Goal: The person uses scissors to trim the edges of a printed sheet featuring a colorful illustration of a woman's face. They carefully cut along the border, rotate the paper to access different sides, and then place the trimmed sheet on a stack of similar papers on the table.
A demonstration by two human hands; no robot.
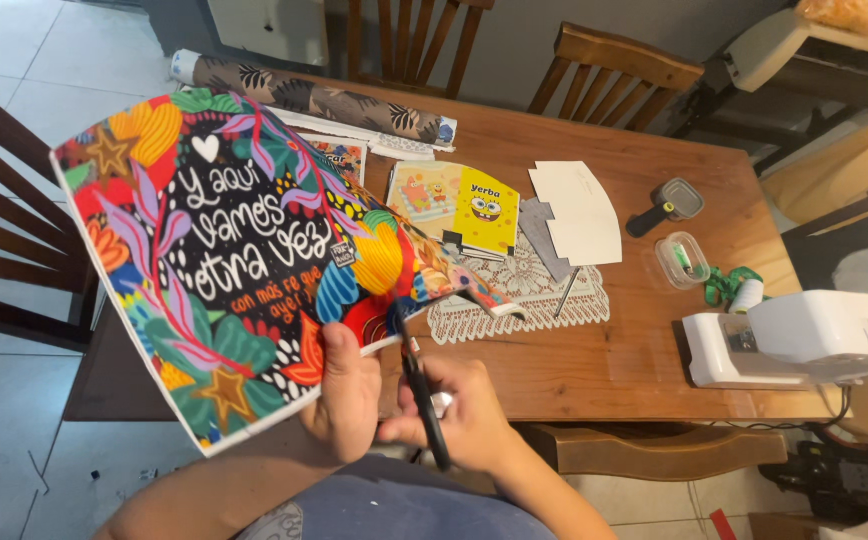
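Two hands work one bright floral sheet (224,250), black at its centre with white lettering: the left hand (344,395) is clamped on its lower edge, and the right hand (464,410), just beside, grips black scissors (419,385) cutting upward into it above the tabletop (634,330).

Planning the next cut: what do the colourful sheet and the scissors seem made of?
Colourful sheet: probably printed fabric or vinyl on white backing; it curls limply at the cut edge and shows a white underside. Scissors: dark blades, likely metal, with a matte look; handles are hidden in the right hand.
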